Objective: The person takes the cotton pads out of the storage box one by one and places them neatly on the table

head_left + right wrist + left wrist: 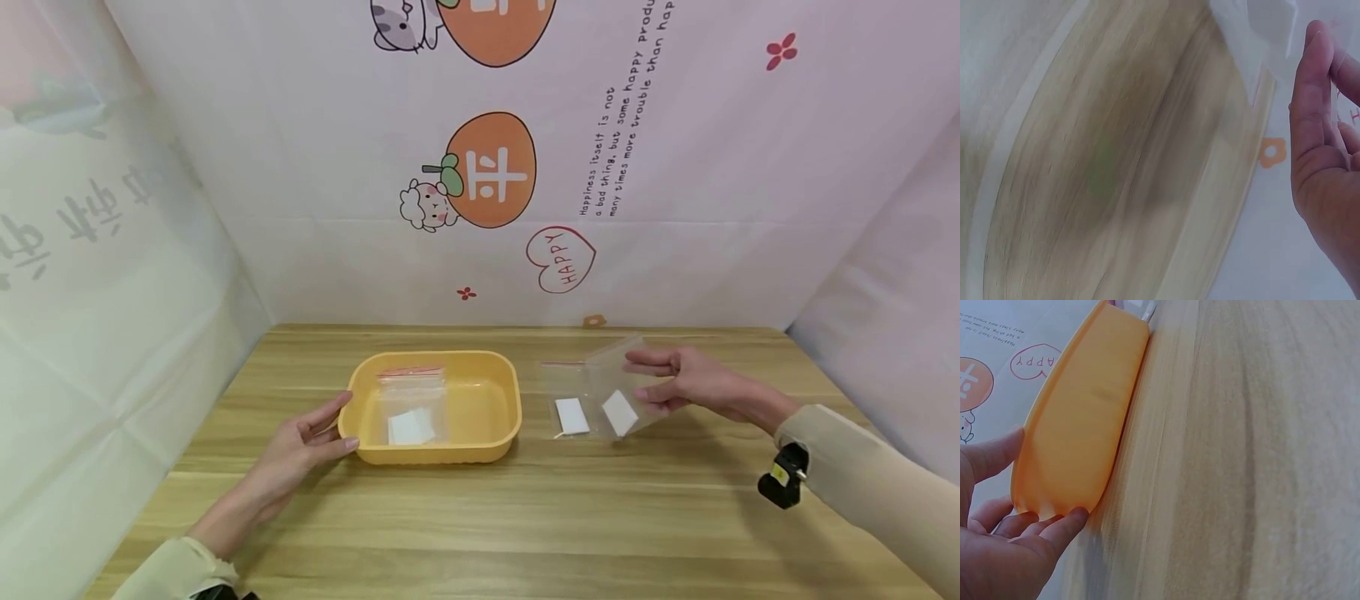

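The left hand (300, 442) grips the left end of the yellow tray (483, 408), thumb at the front rim and fingers bent against the end wall. The tray rests on the wooden table (480, 525) and contains bagged white pieces (410, 427) in its left half. The right hand (693, 383) pinches the upper right part of a tilted clear bag (611, 375) holding a white rectangle (620, 412). A second bag (562, 381) lies between that bag and the tray
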The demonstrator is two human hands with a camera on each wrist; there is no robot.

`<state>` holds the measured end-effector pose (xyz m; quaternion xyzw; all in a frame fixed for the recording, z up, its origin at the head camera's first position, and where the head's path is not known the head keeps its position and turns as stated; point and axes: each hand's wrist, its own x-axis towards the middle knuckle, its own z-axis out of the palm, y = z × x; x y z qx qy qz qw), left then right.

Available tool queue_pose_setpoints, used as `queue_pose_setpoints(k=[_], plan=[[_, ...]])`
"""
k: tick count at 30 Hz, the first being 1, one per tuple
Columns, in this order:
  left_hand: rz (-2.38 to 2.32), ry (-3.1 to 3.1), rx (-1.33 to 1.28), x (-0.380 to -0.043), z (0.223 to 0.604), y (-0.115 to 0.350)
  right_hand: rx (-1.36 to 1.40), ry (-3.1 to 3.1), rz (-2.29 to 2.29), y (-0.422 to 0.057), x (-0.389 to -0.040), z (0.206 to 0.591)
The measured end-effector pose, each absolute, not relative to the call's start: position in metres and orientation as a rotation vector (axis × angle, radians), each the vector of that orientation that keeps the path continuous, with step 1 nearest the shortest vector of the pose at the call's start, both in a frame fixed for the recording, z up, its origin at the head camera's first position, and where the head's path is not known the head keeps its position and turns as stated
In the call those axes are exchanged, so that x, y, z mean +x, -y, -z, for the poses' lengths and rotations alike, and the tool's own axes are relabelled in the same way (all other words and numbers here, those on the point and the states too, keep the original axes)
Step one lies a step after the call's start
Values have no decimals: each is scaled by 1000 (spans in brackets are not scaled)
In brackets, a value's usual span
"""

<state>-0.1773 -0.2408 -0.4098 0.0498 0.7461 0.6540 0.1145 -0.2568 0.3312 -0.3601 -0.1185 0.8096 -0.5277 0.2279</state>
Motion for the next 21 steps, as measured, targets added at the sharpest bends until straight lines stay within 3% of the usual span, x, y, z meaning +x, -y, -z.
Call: queue_pose_setpoints(k=[21], plan=[[-1916,-2177,149,-178,410,242,-397,-2447,1165,-350,-269,379]])
